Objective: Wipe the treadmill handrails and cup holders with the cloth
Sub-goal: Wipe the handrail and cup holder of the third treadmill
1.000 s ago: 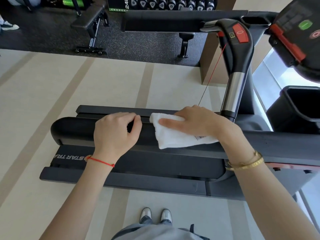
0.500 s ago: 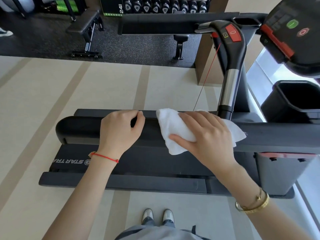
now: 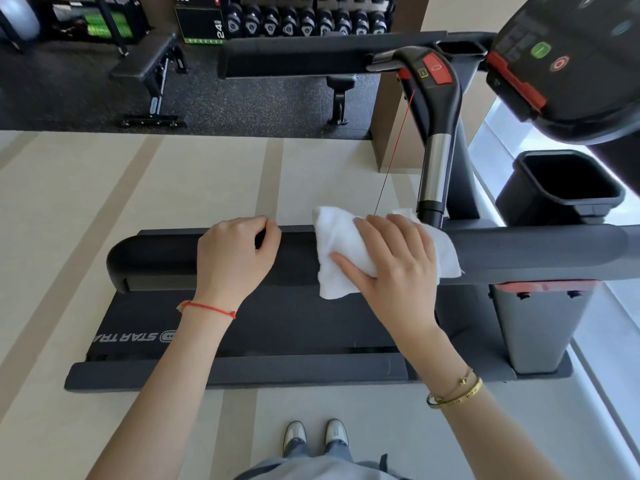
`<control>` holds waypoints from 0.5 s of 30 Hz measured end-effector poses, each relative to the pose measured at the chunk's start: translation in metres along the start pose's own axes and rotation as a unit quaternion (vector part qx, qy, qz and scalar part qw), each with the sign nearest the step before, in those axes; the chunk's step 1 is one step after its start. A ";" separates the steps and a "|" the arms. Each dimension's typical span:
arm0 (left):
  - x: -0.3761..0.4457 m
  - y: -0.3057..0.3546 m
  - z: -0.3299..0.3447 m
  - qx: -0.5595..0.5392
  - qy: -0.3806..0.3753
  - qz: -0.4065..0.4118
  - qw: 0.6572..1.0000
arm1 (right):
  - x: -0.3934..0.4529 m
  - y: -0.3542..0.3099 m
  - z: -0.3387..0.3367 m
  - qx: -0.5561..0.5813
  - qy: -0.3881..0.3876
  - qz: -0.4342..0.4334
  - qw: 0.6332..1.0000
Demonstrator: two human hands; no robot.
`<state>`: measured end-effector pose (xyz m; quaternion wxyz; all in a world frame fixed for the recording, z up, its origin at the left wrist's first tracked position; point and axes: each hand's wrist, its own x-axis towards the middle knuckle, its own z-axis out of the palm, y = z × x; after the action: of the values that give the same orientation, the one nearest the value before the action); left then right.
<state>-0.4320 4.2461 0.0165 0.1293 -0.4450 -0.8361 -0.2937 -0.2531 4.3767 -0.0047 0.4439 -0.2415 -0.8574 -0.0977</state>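
The black padded handrail [image 3: 540, 252] runs off the right edge. The white cloth [image 3: 337, 251] covers its middle; the dark console [image 3: 581, 64] is cropped

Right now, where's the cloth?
In the head view, the cloth is draped over the near handrail at centre, under the right hand, beside the left hand.

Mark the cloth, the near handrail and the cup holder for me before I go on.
cloth [image 3: 334, 237]: head view, on its bare upper-left fold.
near handrail [image 3: 540, 254]: head view, on the bare stretch right of the cloth.
cup holder [image 3: 609, 199]: head view, on its front rim.
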 end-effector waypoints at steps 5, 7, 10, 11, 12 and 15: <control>0.000 0.001 -0.002 0.002 -0.010 0.000 1.000 | 0.001 0.001 -0.003 -0.020 0.009 0.104 0.994; 0.000 0.001 -0.001 0.004 -0.007 0.004 1.000 | 0.001 -0.017 0.003 -0.012 0.000 0.093 0.996; -0.001 -0.001 0.000 0.003 0.005 0.012 1.000 | -0.002 -0.028 0.005 0.001 -0.027 0.048 0.998; -0.001 -0.002 0.001 0.004 0.005 0.012 1.000 | -0.002 -0.025 0.004 0.005 -0.031 0.033 0.999; -0.001 -0.002 0.001 0.004 0.004 0.013 1.000 | -0.002 -0.020 0.002 0.008 -0.035 0.021 0.999; -0.001 -0.004 0.000 -0.002 -0.003 0.020 1.000 | 0.000 -0.006 -0.003 0.002 -0.032 0.042 0.999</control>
<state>-0.4352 4.2441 0.0144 0.1315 -0.4630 -0.8268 -0.2912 -0.2537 4.3707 -0.0030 0.4203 -0.2794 -0.8605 -0.0695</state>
